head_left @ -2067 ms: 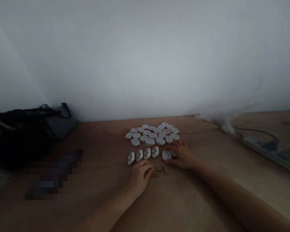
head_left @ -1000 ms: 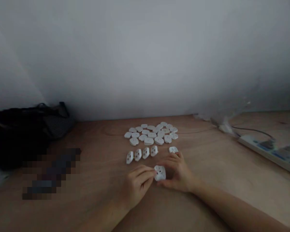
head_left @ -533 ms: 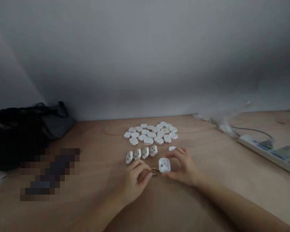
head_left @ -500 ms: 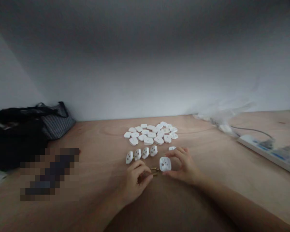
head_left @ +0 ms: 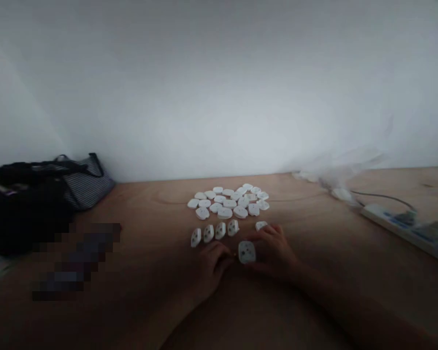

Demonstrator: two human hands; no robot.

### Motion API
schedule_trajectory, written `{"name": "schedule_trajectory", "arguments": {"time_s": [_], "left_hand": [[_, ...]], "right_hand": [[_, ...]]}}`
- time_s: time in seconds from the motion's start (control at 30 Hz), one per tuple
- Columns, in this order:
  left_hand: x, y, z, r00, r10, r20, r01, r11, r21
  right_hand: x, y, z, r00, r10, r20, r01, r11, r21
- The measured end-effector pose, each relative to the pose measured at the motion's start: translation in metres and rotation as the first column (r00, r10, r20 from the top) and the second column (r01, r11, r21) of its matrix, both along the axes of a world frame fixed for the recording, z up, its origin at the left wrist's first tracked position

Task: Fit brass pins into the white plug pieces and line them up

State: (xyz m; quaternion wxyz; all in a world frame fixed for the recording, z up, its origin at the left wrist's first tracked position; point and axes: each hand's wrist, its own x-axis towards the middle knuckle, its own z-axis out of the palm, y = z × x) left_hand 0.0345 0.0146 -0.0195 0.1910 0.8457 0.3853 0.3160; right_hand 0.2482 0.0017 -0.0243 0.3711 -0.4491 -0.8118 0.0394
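Note:
A white plastic plug housing [head_left: 247,252], with its holed face towards me, is held at the edge by the thumb and fingers of my right hand [head_left: 275,253]. Just left of it, my left hand [head_left: 213,267] is closed in a pinch. A small brass-coloured part [head_left: 235,254], dim and barely visible, shows at those fingertips, close to the housing. Beyond my left hand stands a short row of similar white plug pieces [head_left: 220,230] on edge. Another white piece [head_left: 262,225] lies just behind my right fingers, partly covered.
A cluster of white plug pieces [head_left: 229,203] lies farther back on the wooden table [head_left: 149,253]. To the right are a power strip [head_left: 405,228] with cords and clear plastic wrap [head_left: 339,170]. A black bag [head_left: 29,204] and a pixelated dark object [head_left: 76,262] are at left.
The view has become darker over the hands. My left fingers have closed more tightly near the housing, and less brass shows. The housing has shifted slightly left and down.

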Motion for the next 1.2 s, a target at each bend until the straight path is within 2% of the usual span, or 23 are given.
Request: {"name": "schedule_trajectory", "arguments": {"time_s": [0.13,0.27,0.4,0.67,0.83,0.97,1.2], "left_hand": [[-0.008,-0.001,0.005,0.991,0.076,0.111,-0.079,0.997,0.026],[-0.007,-0.004,0.009,0.984,0.026,0.175,-0.037,0.997,0.062],[-0.004,-0.008,0.007,0.973,0.035,0.229,-0.037,0.999,0.001],[-0.004,-0.011,0.009,0.960,0.018,0.278,-0.037,0.997,0.064],[-0.003,-0.012,0.009,0.951,-0.040,0.307,0.013,0.996,0.090],[0.000,-0.013,0.010,0.944,-0.072,0.322,0.038,0.993,0.110],[0.002,-0.011,0.008,0.951,-0.041,0.307,0.016,0.996,0.084]], "right_hand": [[-0.003,-0.002,0.000,1.000,0.028,-0.010,-0.028,1.000,-0.008],[-0.007,-0.006,0.002,0.996,0.093,-0.003,-0.093,0.995,-0.023],[-0.012,-0.009,0.005,0.991,0.136,0.004,-0.135,0.989,-0.056],[-0.015,-0.011,0.004,0.985,0.170,-0.016,-0.170,0.983,-0.068],[-0.017,-0.012,0.001,0.993,0.113,-0.037,-0.114,0.993,-0.031],[-0.019,-0.012,0.001,0.993,0.113,-0.025,-0.114,0.993,-0.023],[-0.021,-0.014,0.003,0.991,0.127,-0.041,-0.128,0.992,-0.018]]}}
